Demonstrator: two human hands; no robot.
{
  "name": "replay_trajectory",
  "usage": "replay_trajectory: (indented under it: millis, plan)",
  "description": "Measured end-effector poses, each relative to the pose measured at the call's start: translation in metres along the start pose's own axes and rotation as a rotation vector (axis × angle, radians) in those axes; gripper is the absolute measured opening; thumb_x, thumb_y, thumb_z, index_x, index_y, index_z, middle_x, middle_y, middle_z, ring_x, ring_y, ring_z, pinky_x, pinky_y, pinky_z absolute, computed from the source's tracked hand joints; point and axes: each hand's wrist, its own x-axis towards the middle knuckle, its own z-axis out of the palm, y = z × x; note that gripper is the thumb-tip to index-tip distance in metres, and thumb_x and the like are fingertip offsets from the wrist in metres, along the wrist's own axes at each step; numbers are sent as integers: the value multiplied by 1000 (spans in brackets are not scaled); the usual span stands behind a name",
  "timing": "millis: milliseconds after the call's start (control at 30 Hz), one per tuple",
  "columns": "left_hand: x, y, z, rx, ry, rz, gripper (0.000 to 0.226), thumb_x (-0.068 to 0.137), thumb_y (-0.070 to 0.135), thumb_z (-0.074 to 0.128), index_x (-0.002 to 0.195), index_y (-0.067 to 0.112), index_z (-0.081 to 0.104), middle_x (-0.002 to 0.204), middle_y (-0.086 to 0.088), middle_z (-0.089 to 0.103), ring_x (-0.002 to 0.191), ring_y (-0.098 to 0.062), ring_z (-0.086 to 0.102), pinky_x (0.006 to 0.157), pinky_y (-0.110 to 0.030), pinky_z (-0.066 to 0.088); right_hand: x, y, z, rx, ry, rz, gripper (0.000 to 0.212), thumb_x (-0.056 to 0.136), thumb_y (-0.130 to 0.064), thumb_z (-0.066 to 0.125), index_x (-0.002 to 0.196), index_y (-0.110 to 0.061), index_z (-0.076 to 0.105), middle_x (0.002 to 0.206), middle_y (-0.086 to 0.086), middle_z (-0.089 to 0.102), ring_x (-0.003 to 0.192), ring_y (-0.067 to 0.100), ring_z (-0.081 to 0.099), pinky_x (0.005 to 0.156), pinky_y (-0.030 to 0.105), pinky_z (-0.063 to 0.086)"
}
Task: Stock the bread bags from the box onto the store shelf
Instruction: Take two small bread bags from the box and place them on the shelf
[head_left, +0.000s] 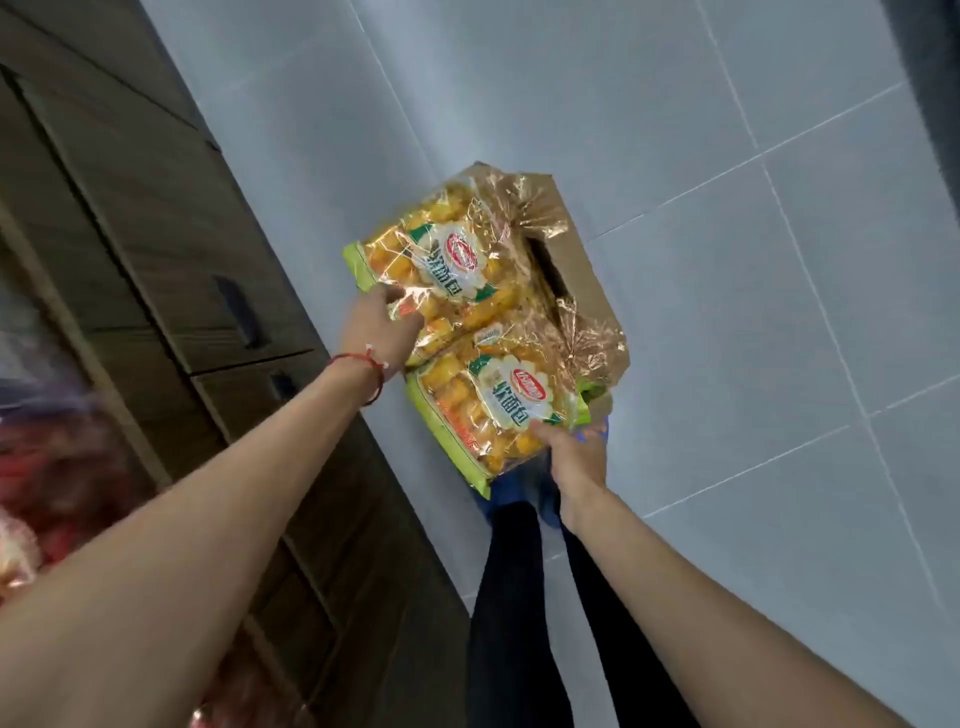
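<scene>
A brown cardboard box (582, 270) stands on the grey tiled floor below me. Two clear bread bags with golden rolls, green edges and a red oval logo lie over its top. My left hand (379, 332) grips the near edge of the farther bread bag (447, 249). My right hand (576, 457) holds the near end of the closer bread bag (493, 410), thumb on top and fingers under it. The inside of the box is hidden by the bags.
Dark wood-look cabinet fronts (171, 249) with slot handles run along the left. Blurred red packaging (57, 467) shows at the left edge. My legs (514, 597) in dark trousers stand just behind the box. Grey floor tiles (753, 260) spread to the right.
</scene>
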Motion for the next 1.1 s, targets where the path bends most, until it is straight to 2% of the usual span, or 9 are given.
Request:
replay_trajectory:
  millis: [167,267,300,400,467,600,800,900,1100]
  plan:
    - [63,-9,14,79,132,127,47,84,28,69,127,15,56,133,-8,49,122,-25,49,103,-35,42,34,3,17,85,-79,84,74,68,-34,94,132,-22,60,125,0,72,115,20,67,98,35,49]
    - [92,-3,22,94,179,173,64,80,38,74,135,16,48,140,-5,45,127,-24,45,109,-44,42,47,6,17,88,-133,125,122,39,-60,100,146,-28,51,140,-3,63,131,22,57,110,41,43]
    - [101,-3,24,105,165,182,74,79,42,75,140,17,43,146,-5,43,133,-24,42,112,-44,39,48,5,15,93,-165,113,124,39,-61,99,148,-28,50,141,-3,62,132,22,57,111,42,43]
    - [114,-2,30,110,139,203,87,69,62,71,142,26,39,140,-2,52,127,-25,50,104,-50,45,44,-3,5,71,-181,70,65,74,-39,91,132,-25,64,122,-3,74,113,17,67,98,38,48]
    - [115,1,32,229,154,205,90,70,64,71,145,27,37,139,-3,52,125,-27,49,104,-52,42,40,-10,-2,71,-140,39,50,78,-32,89,122,-21,70,111,-1,79,103,16,73,92,34,55]
    - [112,10,24,402,162,158,100,63,77,68,146,31,35,140,-7,46,128,-31,41,106,-53,29,33,-25,-15,161,-68,5,45,76,-30,89,115,-14,72,100,3,82,91,21,77,66,29,56]
    - [112,8,25,281,98,76,98,46,85,71,121,24,49,122,-4,50,114,-26,48,96,-44,48,52,-41,-30,206,-52,-69,49,75,-36,89,117,-16,73,97,3,82,92,25,76,81,48,62]
    - [111,8,25,189,24,-8,99,38,88,70,109,29,36,103,3,60,95,-26,62,83,-48,55,66,-42,-33,201,-92,-69,66,68,-43,89,126,-18,69,107,5,81,100,27,77,75,41,60]
    - [96,8,15,93,45,-27,98,42,73,84,117,25,43,104,6,65,89,-20,67,79,-44,59,66,-48,-37,149,-184,-71,47,83,-38,82,124,-18,72,107,5,81,101,26,77,77,38,59]
